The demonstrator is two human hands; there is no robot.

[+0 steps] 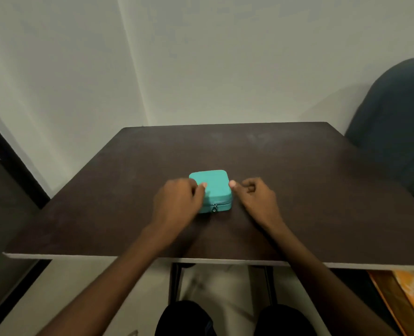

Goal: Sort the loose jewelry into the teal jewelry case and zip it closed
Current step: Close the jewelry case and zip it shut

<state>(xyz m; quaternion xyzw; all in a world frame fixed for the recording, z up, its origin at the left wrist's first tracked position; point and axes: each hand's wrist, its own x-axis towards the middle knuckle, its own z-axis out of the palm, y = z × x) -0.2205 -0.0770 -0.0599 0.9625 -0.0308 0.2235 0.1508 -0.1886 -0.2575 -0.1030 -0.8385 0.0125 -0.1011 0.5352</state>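
Closed teal square fabric jewelry case (212, 189) at frame centre on the dark brown tabletop (298, 190).
Left hand (177, 202) grips the case's left side, fingers curled; right hand (254, 197), loosely curled and holding nothing, has its thumb at the case's right edge; zipper pull (215, 208) faces the viewer.

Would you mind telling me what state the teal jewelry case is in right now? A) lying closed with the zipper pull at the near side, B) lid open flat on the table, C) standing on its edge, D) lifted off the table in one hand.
A: the teal jewelry case lies flat and closed on the table, its zipper pull hanging at the near side, with a hand at each flank.
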